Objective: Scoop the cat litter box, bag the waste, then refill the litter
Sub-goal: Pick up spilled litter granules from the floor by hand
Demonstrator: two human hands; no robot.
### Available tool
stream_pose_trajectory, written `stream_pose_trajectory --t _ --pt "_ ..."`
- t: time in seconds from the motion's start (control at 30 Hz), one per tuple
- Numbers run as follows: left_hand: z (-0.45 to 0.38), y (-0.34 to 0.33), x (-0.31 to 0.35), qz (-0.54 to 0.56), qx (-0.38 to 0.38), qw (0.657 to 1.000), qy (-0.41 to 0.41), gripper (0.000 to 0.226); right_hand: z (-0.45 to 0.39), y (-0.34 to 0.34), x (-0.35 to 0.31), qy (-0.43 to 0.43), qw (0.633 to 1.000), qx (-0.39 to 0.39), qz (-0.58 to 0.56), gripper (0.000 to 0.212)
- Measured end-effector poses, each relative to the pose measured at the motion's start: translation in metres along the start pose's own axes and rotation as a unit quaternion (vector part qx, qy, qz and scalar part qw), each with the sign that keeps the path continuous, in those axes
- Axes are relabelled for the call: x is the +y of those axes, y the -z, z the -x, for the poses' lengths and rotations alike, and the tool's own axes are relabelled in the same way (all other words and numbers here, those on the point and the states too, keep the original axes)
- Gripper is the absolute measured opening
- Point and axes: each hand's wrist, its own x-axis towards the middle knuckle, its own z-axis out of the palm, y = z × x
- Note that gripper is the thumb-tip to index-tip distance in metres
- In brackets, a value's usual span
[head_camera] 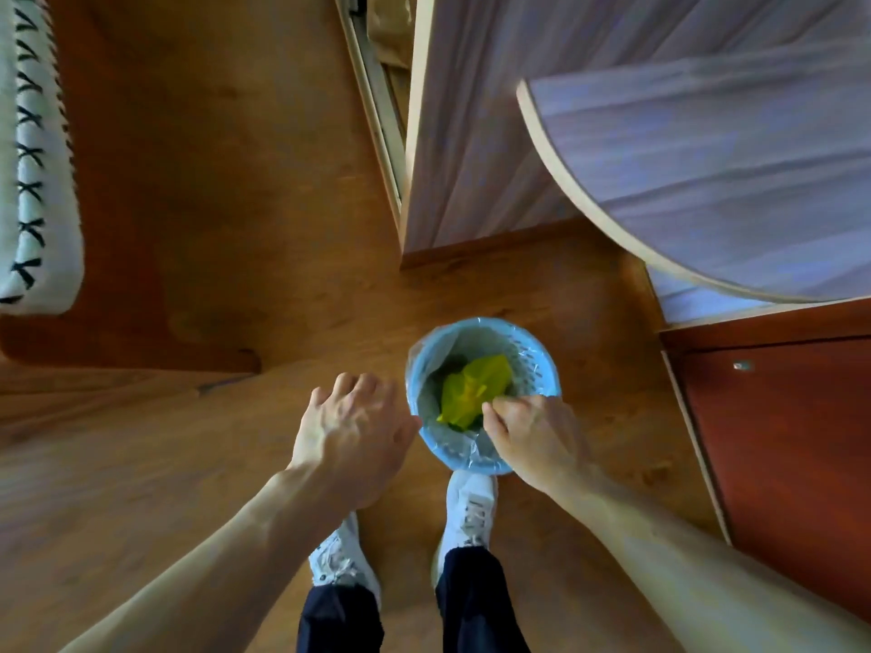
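A small blue bin (542, 365) with a clear liner is sitting on the wooden floor (235, 228), right in front of the white sneakers (471, 506). A scrunched-up yellow-green bag (473, 386) is lying down inside it, so that's where the bagged waste is being kept. The right hand (532, 435) is being held over the near rim of the bin, fingers (495, 410) curled in a pinch right at the edge of the bag, but whether the bag or the liner is actually being gripped can't be told. The left hand (351, 431) is being held just left of the bin, fingers spread and relaxed, nothing being gripped. A round pale table (730, 172) is seen far right, and a patterned white fabric (33, 157) far left.
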Motion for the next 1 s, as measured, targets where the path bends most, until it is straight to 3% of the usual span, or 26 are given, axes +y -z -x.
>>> stream_pose_trajectory --t 0.23,0.53,0.8,1.0 --pt "-0.031 -0.060 -0.003 0.015 -0.034 0.999 0.021 0.044 -0.045 -0.073 0.001 -0.037 0.998 -0.025 -0.052 0.038" --pt "-0.053 -0.066 0.002 0.034 -0.028 0.999 0.027 0.044 -0.072 -0.092 -0.001 -0.026 0.990 -0.093 -0.104 0.019" --pt "-0.056 -0.057 0.000 0.042 -0.029 0.998 0.031 0.046 -0.073 -0.089 0.008 0.006 0.972 -0.223 -0.080 0.053" --pt "-0.053 -0.058 -0.001 0.041 -0.035 0.998 0.028 0.046 -0.078 -0.078 0.013 0.002 0.971 -0.229 -0.062 0.047"
